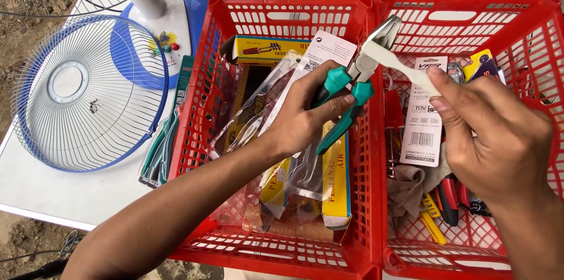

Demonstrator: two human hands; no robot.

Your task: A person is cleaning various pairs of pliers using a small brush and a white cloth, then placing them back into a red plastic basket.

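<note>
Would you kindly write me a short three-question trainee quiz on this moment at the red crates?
1. True or false: the left hand grips the teal-handled steel pliers by the handles.
2. What does the right hand pinch? A) the white plastic strip B) a yellow box C) a grey rag
3. Which red plastic crate holds the yellow cardboard boxes, left or right?

Key: 1 true; 2 A; 3 left.

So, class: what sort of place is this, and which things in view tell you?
Probably an outdoor repair spot: red crates full of packaged tools, a dismantled fan's grille on a white table, bare ground beside it. The left hand holds teal-handled pliers.
</note>
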